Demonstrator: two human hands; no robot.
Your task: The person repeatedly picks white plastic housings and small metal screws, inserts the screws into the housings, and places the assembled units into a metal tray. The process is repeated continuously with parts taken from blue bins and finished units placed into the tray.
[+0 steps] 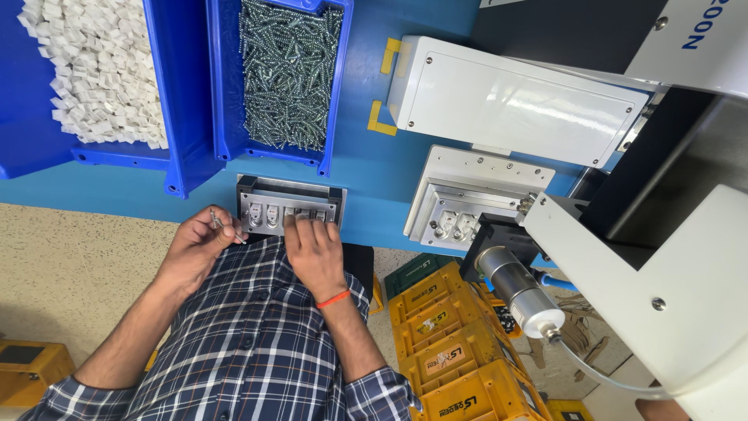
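Observation:
A small grey metal fixture with a row of white parts sits at the near edge of the blue table. My right hand, an orange band on its wrist, presses its fingertips onto the parts at the fixture's right end. My left hand hovers just left of the fixture, its fingers pinched on several silver screws. Behind the fixture stand a blue bin of screws and a blue bin of small white plastic parts.
To the right is a white machine: a white housing, a metal nest plate holding two parts, and a silver cylinder with a hose. Yellow crates are stacked on the speckled floor below.

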